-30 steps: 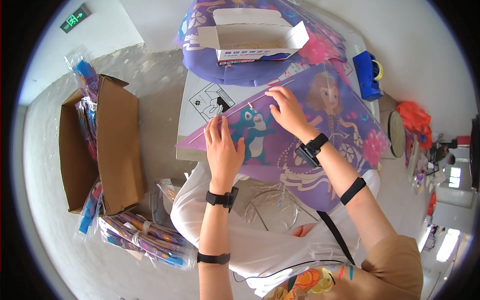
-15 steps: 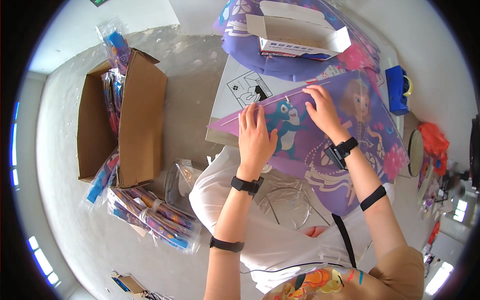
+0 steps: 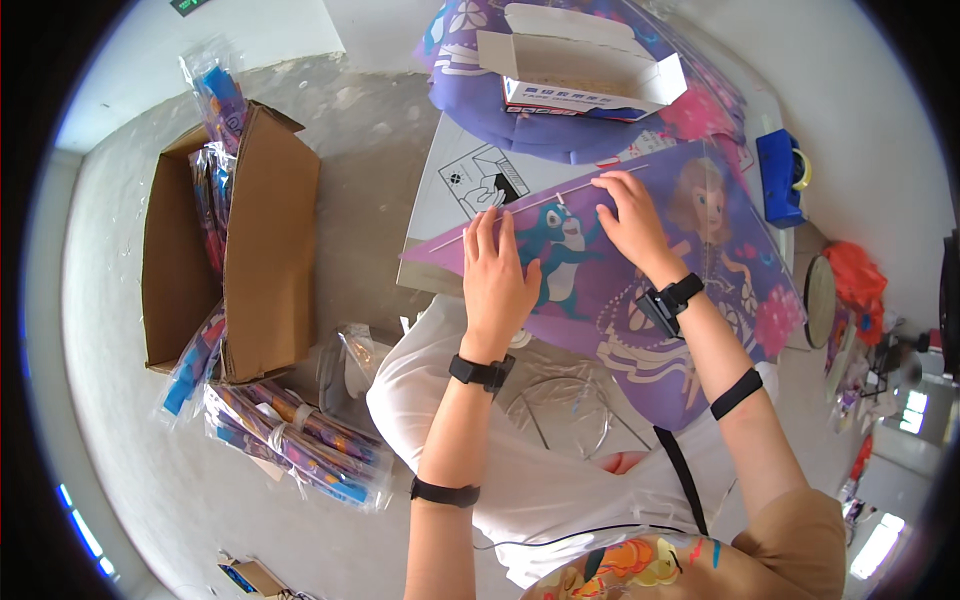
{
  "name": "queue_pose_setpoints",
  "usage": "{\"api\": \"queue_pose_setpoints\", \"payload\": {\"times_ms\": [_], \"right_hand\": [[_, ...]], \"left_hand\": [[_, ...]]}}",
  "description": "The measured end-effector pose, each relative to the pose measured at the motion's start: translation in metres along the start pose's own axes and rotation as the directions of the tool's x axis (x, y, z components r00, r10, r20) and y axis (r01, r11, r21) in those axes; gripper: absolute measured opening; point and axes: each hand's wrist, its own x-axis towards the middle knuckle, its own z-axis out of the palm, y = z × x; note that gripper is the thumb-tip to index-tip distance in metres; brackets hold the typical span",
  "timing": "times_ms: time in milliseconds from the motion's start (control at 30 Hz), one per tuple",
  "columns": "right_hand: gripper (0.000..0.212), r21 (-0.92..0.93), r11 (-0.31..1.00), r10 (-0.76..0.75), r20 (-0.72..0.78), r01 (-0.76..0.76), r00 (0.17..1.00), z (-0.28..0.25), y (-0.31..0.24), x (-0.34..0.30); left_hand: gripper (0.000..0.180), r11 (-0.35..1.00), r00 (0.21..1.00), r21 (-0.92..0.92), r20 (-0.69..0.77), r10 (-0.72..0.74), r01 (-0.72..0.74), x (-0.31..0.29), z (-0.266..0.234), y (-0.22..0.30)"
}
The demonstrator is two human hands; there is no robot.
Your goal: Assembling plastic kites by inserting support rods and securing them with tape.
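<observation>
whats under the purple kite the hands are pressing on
Under the purple kite a white sheet with black line drawings sticks out at its upper left. The left hand and right hand press on top. The rest underneath is covered.

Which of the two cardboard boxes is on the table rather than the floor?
The small white open box at the far end, resting on purple kite fabric. The big brown carton sits on the floor, left.

Both hands cover parts of the purple kite [image 3: 640,290]; bagged items [image 3: 210,170] in the cardboard box [image 3: 255,240], left, stay indistinct.
</observation>
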Motion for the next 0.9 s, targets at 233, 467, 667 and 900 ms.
{"api": "queue_pose_setpoints", "payload": {"times_ms": [233, 467, 667, 900], "right_hand": [[0.034, 0.006, 1.000, -0.013, -0.012, 0.014, 1.000, 0.000, 0.001, -0.001], [0.034, -0.009, 1.000, -0.021, -0.015, 0.021, 1.000, 0.001, -0.001, 0.000], [0.030, 0.054, 0.992, -0.119, 0.026, 0.117, 0.993, 0.003, -0.023, 0.018], [0.020, 0.076, 0.989, -0.138, 0.100, 0.130, 0.985, 0.012, -0.021, 0.028]], "left_hand": [[0.068, 1.000, 1.000, 0.001, -0.004, 0.007, -0.007, 0.000, 0.000, 0.002], [0.067, 1.000, 1.000, 0.014, -0.010, 0.021, -0.021, 0.000, 0.000, 0.001], [0.067, 0.999, 0.999, 0.029, -0.014, 0.030, -0.029, 0.000, 0.001, 0.000], [0.068, 1.000, 1.000, -0.001, -0.001, 0.016, -0.016, 0.001, -0.001, 0.002]]}}
